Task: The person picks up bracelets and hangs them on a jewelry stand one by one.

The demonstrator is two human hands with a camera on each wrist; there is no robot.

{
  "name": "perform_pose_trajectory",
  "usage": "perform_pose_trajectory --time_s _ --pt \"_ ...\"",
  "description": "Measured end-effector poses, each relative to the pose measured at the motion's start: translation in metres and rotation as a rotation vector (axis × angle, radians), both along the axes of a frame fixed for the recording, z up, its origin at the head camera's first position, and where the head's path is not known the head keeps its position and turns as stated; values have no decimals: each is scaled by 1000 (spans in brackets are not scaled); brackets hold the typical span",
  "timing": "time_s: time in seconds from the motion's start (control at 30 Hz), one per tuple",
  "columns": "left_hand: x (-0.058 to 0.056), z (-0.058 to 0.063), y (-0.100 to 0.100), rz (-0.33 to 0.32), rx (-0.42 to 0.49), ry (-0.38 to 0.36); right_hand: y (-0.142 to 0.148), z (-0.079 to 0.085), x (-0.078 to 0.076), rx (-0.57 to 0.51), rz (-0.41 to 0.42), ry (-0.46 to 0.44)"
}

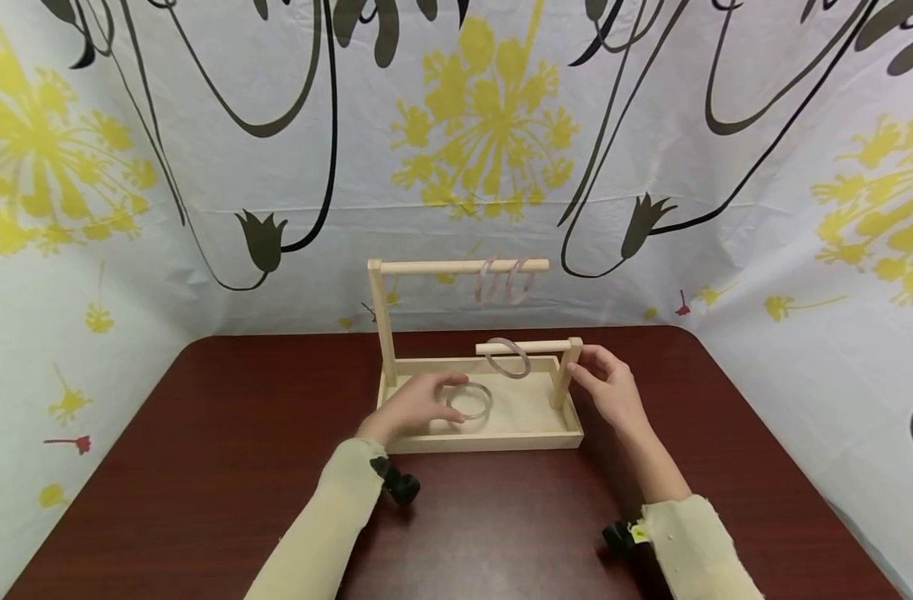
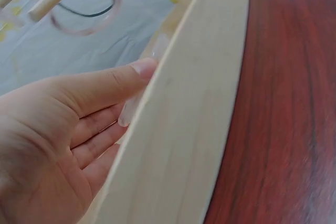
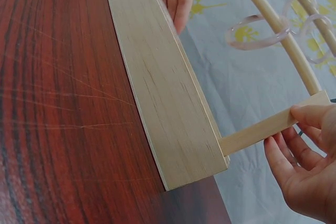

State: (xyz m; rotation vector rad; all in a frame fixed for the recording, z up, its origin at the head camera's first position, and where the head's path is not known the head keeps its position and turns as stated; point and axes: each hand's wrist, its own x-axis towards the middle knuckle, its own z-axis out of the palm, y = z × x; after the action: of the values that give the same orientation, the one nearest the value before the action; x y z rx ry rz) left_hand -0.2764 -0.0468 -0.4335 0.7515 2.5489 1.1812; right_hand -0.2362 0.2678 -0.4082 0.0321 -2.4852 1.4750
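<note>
My left hand [image 1: 415,406] reaches over the front of a pale wooden tray [image 1: 486,445] and holds a clear bangle [image 1: 491,403] between thumb and fingers. In the left wrist view the tray wall partly hides that bangle [image 2: 126,116]. At the tray's right end, my right hand [image 1: 612,390] pinches the short wooden post [image 3: 257,131] between thumb and fingers. From this post a lower rod [image 1: 550,346] runs left, with a greyish bangle [image 1: 527,364] hanging on it. Two pinkish bangles hang from the higher rod [image 1: 426,267], toward its free right end.
A tall post [image 1: 382,325] at the tray's left end carries the higher rod. The tray stands on a dark red-brown wooden table [image 1: 276,417]. Behind and beside the table hangs a white cloth [image 1: 396,208] printed with yellow and dark plants.
</note>
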Motion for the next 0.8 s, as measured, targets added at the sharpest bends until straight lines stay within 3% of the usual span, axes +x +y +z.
perform_pose_trajectory --time_s 0.27,0.5,0.8 --pt "-5 5 -18 -24 263 -109 1 2 2 -9 18 -28" --pt "-4 11 -28 50 400 -191 2 2 2 -21 39 -39" --pt "-7 11 -27 131 567 -186 1 1 2 -11 33 -39"
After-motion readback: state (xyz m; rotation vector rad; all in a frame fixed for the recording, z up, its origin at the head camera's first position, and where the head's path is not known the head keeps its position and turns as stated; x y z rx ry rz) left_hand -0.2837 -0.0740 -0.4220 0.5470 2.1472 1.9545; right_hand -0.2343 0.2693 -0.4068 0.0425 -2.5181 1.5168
